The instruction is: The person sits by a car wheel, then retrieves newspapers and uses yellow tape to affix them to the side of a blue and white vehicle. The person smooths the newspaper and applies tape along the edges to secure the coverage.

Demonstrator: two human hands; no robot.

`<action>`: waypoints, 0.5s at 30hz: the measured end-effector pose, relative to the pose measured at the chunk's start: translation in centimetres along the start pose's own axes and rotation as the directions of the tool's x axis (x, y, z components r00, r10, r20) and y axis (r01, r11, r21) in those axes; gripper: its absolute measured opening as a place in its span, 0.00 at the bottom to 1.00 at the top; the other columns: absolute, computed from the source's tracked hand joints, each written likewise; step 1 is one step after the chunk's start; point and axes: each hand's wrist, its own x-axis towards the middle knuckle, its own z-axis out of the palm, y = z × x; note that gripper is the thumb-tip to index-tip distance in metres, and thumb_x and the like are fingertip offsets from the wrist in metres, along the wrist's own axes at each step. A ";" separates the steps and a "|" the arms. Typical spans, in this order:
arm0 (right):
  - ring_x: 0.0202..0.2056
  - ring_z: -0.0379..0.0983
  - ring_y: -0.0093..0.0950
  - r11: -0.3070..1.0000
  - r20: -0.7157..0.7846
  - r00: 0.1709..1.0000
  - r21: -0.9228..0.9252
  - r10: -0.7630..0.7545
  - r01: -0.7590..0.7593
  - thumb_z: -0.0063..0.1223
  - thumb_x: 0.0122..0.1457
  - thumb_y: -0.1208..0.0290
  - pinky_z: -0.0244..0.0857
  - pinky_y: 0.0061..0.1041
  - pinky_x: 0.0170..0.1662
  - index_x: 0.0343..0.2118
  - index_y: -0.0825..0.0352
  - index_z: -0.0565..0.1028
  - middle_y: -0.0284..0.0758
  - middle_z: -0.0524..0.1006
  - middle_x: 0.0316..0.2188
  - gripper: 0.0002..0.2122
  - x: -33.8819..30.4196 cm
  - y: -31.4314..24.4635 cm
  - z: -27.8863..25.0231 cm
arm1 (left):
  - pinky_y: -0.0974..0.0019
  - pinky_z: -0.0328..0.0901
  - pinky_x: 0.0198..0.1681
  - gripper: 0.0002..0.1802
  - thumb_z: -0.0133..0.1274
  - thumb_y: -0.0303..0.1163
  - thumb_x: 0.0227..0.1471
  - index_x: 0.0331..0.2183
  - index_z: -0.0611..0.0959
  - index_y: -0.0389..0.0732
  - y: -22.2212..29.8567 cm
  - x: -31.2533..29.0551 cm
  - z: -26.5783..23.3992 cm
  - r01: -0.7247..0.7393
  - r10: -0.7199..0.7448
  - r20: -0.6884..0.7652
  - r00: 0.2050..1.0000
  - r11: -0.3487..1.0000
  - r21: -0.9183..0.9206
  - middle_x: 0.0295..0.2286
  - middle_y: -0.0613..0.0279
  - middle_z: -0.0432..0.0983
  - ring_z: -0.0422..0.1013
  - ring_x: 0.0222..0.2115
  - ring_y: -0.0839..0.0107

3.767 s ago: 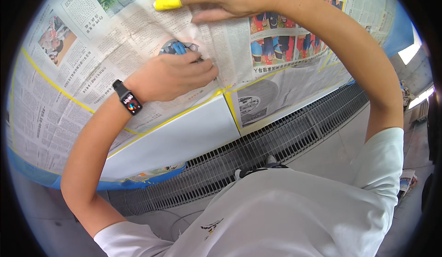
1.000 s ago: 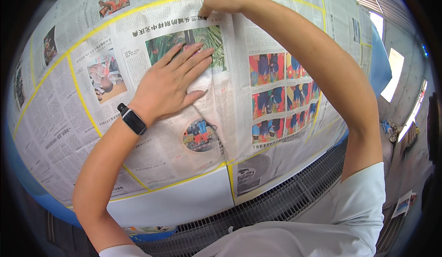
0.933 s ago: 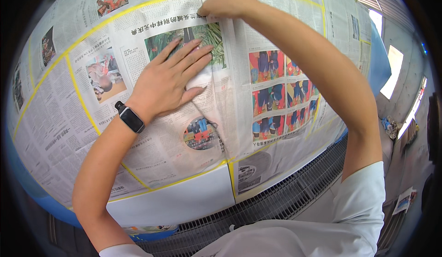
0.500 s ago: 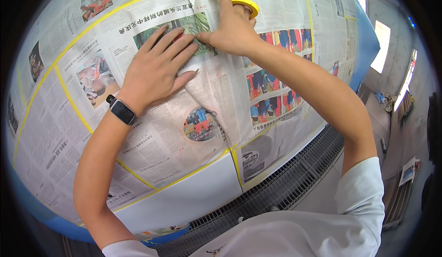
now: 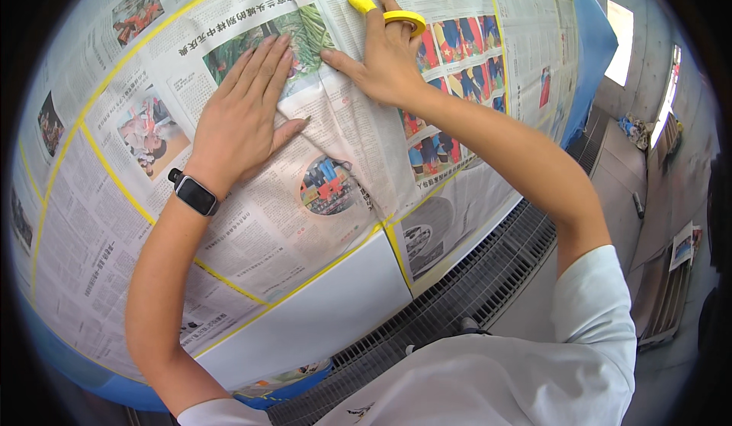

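Sheets of newspaper (image 5: 252,243) cover a large curved surface, joined along their edges by yellow tape strips (image 5: 114,163). My left hand (image 5: 240,117), with a dark watch on its wrist, lies flat on the paper over a printed photo, fingers stretched out. To its right, my right hand (image 5: 389,60) holds a roll of yellow masking tape (image 5: 406,19) hooked on its fingers, while its thumb reaches to the paper toward my left hand. A yellow end shows left of its fingers. Creases (image 5: 354,147) run down the paper below my hands.
A bare white panel (image 5: 313,289) shows below the newspaper. Blue covering (image 5: 591,52) edges the surface at right and lower left. Dark floor grating (image 5: 480,273) runs beneath its near edge. Farther right are a bundle of rags (image 5: 634,131) and a printed sheet (image 5: 681,247) on the floor.
My left hand has slid slightly left and its fingers have drawn closer together. My right hand stays near the same photo with the tape roll. The whole view has shifted a little.
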 end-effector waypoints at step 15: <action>0.66 0.47 0.55 0.999 -0.058 0.998 -0.038 0.003 -0.005 0.63 0.53 0.42 0.37 0.58 0.64 0.62 0.70 0.62 0.57 0.53 0.65 0.42 1.7 -1.3 0.3 | 0.55 0.47 0.72 0.40 0.50 0.48 0.60 0.67 0.63 0.40 -0.2 3.2 -0.1 0.027 -0.025 -0.046 0.999 0.999 0.041 0.68 0.61 0.57 0.53 0.68 0.65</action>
